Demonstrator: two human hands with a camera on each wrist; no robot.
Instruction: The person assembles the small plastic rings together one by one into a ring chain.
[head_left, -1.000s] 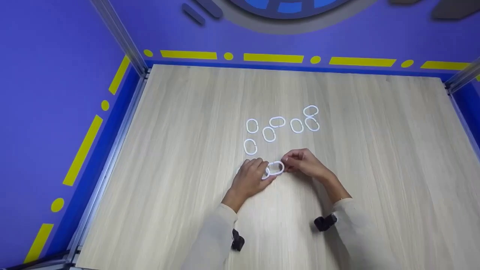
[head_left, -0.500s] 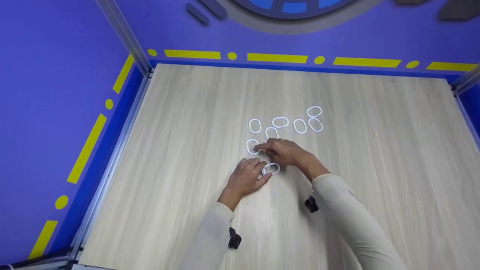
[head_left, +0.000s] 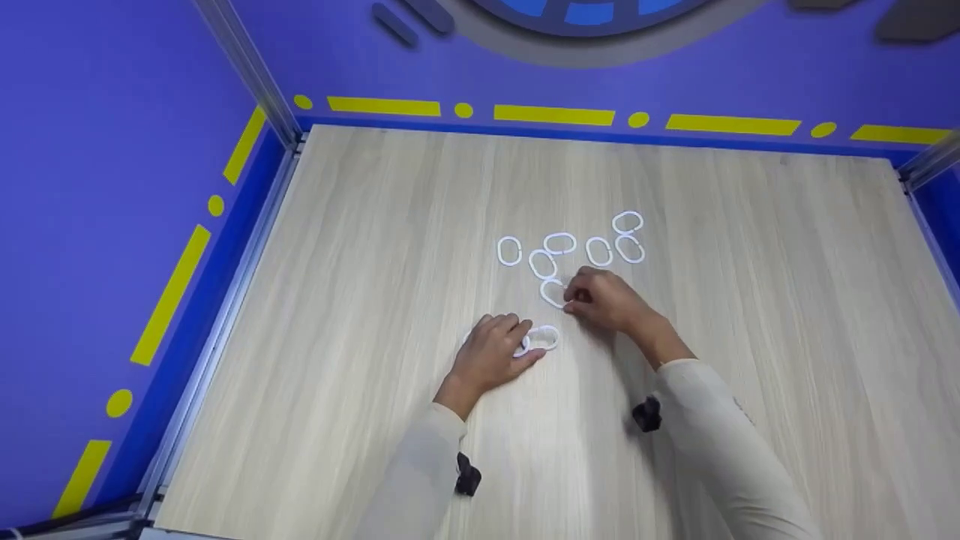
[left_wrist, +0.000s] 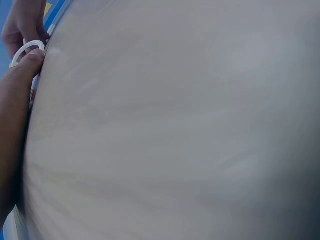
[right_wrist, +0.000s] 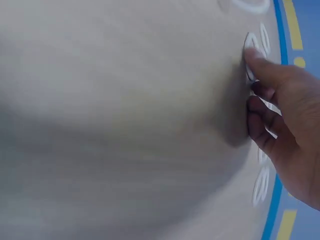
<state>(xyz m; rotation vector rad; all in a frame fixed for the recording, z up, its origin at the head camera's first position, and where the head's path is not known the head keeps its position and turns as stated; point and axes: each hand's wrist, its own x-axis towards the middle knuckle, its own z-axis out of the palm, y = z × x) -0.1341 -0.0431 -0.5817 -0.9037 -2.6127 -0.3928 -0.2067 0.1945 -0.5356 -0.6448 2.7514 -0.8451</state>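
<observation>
In the head view, my left hand (head_left: 491, 356) holds linked white plastic oval rings. One linked ring (head_left: 557, 339) pokes out on the right between its fingers and thumb, and the palm hides the rest. In the left wrist view, the thumb presses on a white ring (left_wrist: 17, 52). To the right and farther up the table, my right hand (head_left: 609, 300) pinches a single oval ring (head_left: 544, 295) at its right end, between thumb and fingers. That end is covered by the fingertips. The right wrist view shows the thumb against this ring (right_wrist: 247, 42).
Several loose white rings lie beyond the hands on the wooden table (head_left: 360, 300): one ring (head_left: 499, 252) at the left, a touching pair in the middle, one ring (head_left: 588, 251) near a touching pair at the right. Blue panels (head_left: 150, 150) border the back and left.
My right hand left the linked rings, reached to the loose ring at the front left of the group, and has drawn it rightward. The left hand stays nearly in place with the linked rings.
</observation>
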